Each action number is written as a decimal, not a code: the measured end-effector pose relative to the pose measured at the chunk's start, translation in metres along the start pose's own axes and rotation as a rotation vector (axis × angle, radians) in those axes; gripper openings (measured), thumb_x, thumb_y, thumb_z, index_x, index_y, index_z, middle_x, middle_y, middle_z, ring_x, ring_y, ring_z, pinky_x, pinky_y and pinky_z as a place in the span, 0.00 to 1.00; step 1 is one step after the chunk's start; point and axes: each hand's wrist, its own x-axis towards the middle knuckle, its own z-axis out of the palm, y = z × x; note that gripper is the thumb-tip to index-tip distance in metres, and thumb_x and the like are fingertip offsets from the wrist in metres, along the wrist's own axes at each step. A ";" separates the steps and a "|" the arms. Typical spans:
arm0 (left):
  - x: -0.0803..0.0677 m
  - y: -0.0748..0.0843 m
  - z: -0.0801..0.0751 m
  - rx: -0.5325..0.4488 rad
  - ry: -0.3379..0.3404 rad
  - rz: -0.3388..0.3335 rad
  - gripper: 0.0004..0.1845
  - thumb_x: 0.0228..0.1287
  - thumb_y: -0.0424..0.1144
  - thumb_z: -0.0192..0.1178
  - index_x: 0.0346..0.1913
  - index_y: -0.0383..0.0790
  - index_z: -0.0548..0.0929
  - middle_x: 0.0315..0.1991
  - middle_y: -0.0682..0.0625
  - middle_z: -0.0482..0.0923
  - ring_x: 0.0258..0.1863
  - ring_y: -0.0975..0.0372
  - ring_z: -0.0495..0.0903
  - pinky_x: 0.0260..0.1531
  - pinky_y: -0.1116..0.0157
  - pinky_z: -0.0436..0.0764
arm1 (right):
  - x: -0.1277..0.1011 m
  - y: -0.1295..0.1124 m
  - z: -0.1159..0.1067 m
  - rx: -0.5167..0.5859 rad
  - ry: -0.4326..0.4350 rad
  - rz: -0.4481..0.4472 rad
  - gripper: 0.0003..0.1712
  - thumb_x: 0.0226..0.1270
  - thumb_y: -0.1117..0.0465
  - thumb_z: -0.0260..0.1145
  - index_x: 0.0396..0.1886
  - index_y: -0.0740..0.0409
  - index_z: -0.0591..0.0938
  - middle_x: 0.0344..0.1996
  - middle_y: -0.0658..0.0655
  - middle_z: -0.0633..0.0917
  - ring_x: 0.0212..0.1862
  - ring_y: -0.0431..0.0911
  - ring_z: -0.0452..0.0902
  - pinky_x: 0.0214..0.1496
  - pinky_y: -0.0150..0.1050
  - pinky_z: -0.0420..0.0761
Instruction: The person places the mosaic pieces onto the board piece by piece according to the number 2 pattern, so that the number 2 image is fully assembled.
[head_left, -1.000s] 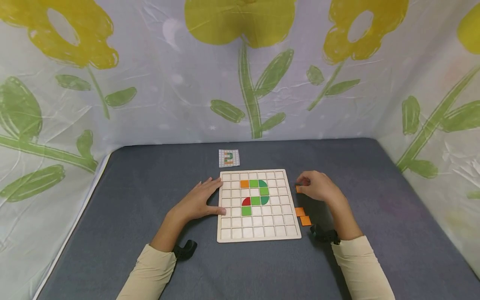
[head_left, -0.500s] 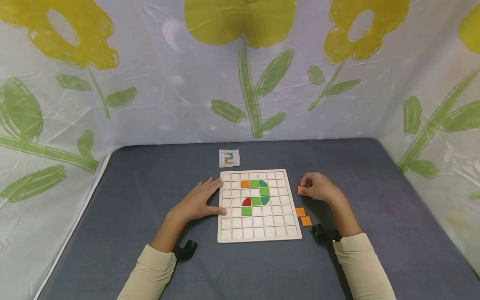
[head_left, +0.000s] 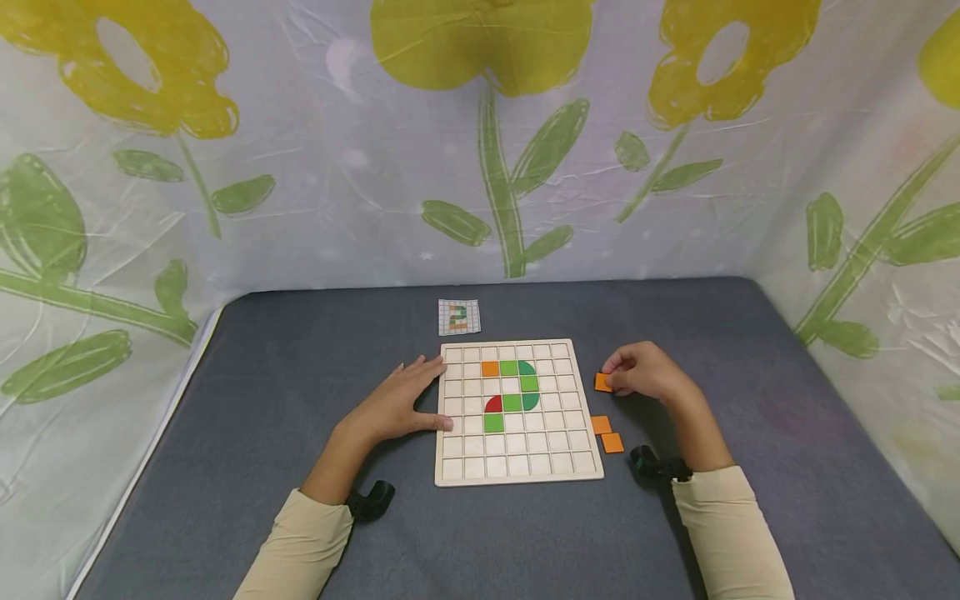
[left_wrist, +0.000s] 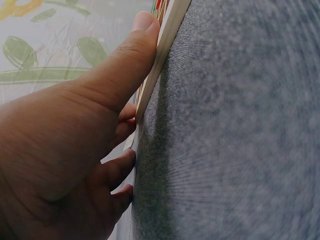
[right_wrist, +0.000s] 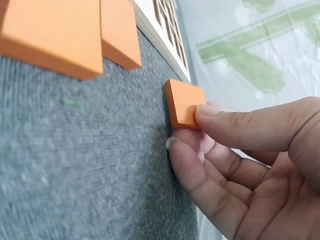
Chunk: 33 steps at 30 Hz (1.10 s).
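Right hand (head_left: 645, 372): fingers nearly closed in a pinch on one orange tile (right_wrist: 182, 102); thumb lies on its face by one corner, other fingers gather at its edge. How far they reach under is hidden.
Orange tile: between 2 and 3 o'clock from the centre of the board (head_left: 543, 442) (head view, 12 away from the person), just off the board's edge. Cannot tell whether it is lifted or touches the bench (head_left: 315, 358).
Pinch quality: corner hold, probably prone to tilting the tile; thumb and fingertip on opposite edges should carry it flatter and leave the face uncovered.
Left hand (head_left: 401, 400): at 9 o'clock, fingers spread and fairly straight, holding nothing; thumb rests over the rim, fingertips by the upper-left corner.
Bracing: light thumb pressure is likely enough against sliding; pushing toward 3 o'clock could shove the board into the loose tiles.
Loose orange tiles (head_left: 607, 434): two, between 3 and 4 o'clock, close together; contact with the board unclear.
Wrist mount (head_left: 648, 463): near the lower loose tile; a raised right wrist should avoid brushing it.
Set tiles (head_left: 512, 402): orange, greens and one red quarter-round, in a curve around the upper middle; low, level travel suits working beside them.
Card (head_left: 458, 317): near 11 o'clock, coloured 2-like figure on a grid; worth checking cell by cell.
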 end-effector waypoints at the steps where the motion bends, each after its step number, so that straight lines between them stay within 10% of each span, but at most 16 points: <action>1: 0.000 0.000 0.000 0.002 0.000 0.000 0.52 0.44 0.65 0.62 0.69 0.43 0.55 0.68 0.49 0.53 0.68 0.53 0.46 0.63 0.50 0.45 | 0.000 0.000 -0.001 0.016 -0.002 0.005 0.08 0.56 0.72 0.63 0.36 0.71 0.79 0.30 0.61 0.81 0.32 0.52 0.79 0.34 0.42 0.81; 33: 0.000 -0.001 0.001 0.000 0.008 0.000 0.52 0.43 0.65 0.62 0.69 0.43 0.56 0.68 0.49 0.53 0.67 0.52 0.46 0.63 0.49 0.45 | 0.000 -0.019 0.015 0.123 -0.169 -0.058 0.08 0.58 0.72 0.62 0.37 0.72 0.80 0.32 0.64 0.82 0.33 0.56 0.80 0.37 0.47 0.80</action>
